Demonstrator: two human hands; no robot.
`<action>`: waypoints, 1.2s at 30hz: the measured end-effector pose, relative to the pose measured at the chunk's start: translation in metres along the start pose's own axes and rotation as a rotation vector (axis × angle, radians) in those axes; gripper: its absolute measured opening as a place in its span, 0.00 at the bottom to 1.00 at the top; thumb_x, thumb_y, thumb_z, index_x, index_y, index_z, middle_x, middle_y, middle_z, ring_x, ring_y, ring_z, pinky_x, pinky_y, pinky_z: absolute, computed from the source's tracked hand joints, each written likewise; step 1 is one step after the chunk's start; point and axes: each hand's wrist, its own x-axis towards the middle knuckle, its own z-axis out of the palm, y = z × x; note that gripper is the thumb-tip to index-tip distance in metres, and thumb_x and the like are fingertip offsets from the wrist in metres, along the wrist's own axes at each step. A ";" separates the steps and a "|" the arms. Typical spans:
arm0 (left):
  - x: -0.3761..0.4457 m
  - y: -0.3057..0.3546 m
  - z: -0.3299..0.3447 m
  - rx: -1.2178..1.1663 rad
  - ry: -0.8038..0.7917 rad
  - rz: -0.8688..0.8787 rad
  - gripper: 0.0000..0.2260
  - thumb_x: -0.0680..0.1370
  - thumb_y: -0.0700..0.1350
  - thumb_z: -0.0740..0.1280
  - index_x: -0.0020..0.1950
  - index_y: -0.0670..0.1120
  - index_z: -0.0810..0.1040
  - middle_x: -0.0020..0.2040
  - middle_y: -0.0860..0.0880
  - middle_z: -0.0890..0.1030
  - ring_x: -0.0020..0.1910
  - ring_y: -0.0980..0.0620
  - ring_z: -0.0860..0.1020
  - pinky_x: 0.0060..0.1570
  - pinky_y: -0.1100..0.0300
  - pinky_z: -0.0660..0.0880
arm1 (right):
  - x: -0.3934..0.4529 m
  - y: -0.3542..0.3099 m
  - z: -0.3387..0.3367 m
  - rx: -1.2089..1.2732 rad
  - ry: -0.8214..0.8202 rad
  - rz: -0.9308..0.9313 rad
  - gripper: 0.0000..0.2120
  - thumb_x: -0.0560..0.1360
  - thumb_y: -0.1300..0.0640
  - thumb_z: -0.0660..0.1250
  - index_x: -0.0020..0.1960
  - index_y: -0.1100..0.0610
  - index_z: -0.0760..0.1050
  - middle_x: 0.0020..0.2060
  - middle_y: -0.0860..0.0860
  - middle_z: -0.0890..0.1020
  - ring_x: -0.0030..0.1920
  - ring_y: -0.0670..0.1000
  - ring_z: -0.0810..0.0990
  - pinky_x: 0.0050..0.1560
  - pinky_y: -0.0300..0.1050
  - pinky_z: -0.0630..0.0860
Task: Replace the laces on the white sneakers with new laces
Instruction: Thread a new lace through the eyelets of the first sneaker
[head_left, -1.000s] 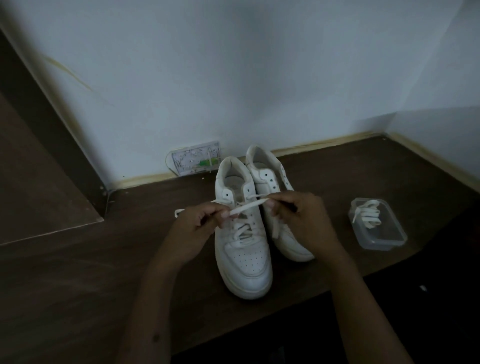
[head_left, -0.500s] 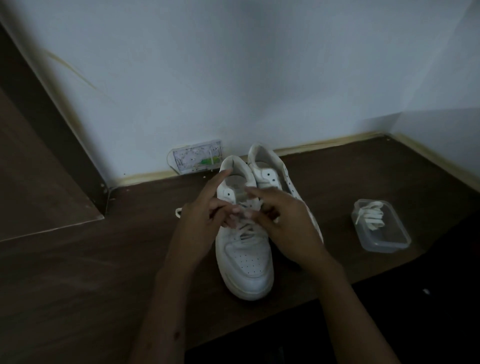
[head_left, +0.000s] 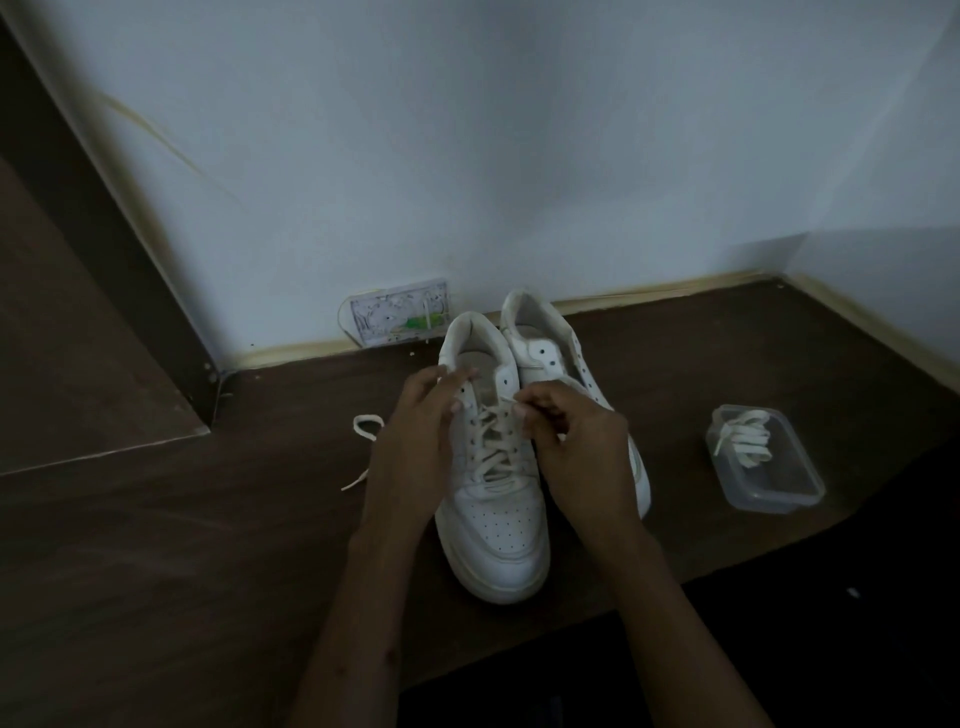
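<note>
Both hands have drawn slightly apart over the laced sneaker since half a second ago.

Toe nearest, heel toward the wall, the laced sneaker (head_left: 493, 519) lies lengthwise on the table (head_left: 156, 571). At its upper eyelets the right hand (head_left: 576, 447) pinches the lace end (head_left: 506, 400) in a tight grip; the left hand (head_left: 415, 441), fingers relaxed, touches the eyelet edge. The unlaced sneaker (head_left: 540, 343) lies alongside, right of it, a container of laces (head_left: 763, 457) further right.
</note>
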 end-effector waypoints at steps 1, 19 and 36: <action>0.001 0.001 -0.001 -0.029 0.018 -0.012 0.17 0.82 0.37 0.60 0.68 0.49 0.75 0.67 0.48 0.72 0.64 0.54 0.72 0.58 0.75 0.65 | 0.000 0.000 0.001 -0.022 0.014 -0.022 0.05 0.76 0.62 0.69 0.51 0.57 0.81 0.44 0.48 0.83 0.45 0.46 0.82 0.49 0.46 0.80; 0.002 -0.001 -0.008 -0.175 0.051 -0.077 0.17 0.79 0.33 0.62 0.65 0.47 0.76 0.62 0.49 0.72 0.57 0.63 0.72 0.57 0.71 0.71 | 0.063 -0.030 0.024 -0.491 -0.441 -0.184 0.08 0.73 0.64 0.65 0.40 0.62 0.82 0.36 0.55 0.77 0.39 0.52 0.74 0.40 0.47 0.70; 0.002 0.004 0.005 -0.233 0.226 -0.190 0.03 0.78 0.43 0.69 0.49 0.50 0.80 0.51 0.55 0.80 0.50 0.60 0.78 0.50 0.70 0.71 | -0.022 -0.013 0.019 -0.239 0.157 0.157 0.23 0.75 0.41 0.60 0.64 0.53 0.71 0.61 0.52 0.71 0.61 0.48 0.65 0.60 0.44 0.61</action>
